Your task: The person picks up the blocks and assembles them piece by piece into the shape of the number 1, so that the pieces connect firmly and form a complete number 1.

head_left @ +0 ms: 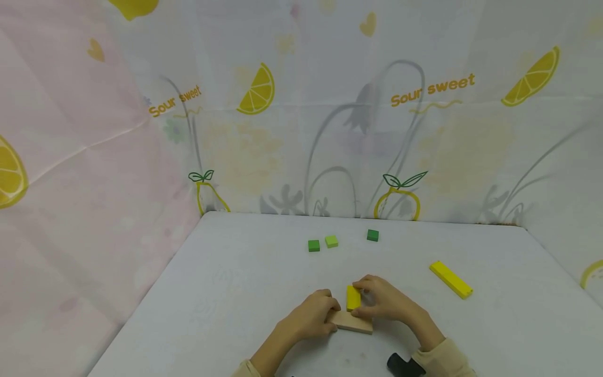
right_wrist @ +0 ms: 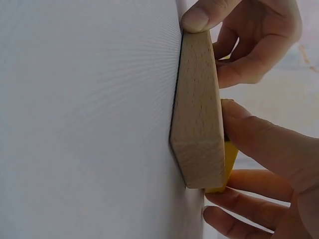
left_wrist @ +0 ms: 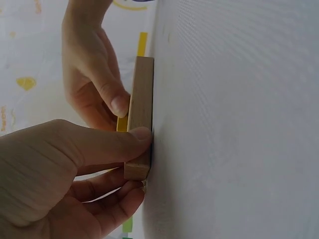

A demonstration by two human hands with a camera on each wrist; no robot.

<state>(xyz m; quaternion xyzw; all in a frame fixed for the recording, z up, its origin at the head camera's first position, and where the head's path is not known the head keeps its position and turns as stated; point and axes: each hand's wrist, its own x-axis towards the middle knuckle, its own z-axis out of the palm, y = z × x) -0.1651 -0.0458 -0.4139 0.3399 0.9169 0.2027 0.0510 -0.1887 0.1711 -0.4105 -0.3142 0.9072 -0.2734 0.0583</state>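
Observation:
A plain wooden block (head_left: 350, 321) lies flat on the white table, long side toward me. My left hand (head_left: 311, 317) grips its left end, thumb on the near side and fingers behind, as the wooden block (left_wrist: 142, 94) shows in the left wrist view. Just behind it is a short yellow block (head_left: 353, 297), pointing away from me. My right hand (head_left: 388, 301) pinches that yellow block between thumb and fingers. In the right wrist view, the yellow block (right_wrist: 230, 162) is partly hidden by the wooden block (right_wrist: 197, 99); whether the two touch is unclear.
Farther back lie a green block (head_left: 313, 245), a light green block (head_left: 332, 241) and a dark green block (head_left: 372, 235). A long yellow piece (head_left: 450, 279) rests at the right. Near my right sleeve is a black object (head_left: 404, 365). Printed cloth (head_left: 301, 131) hangs behind the table.

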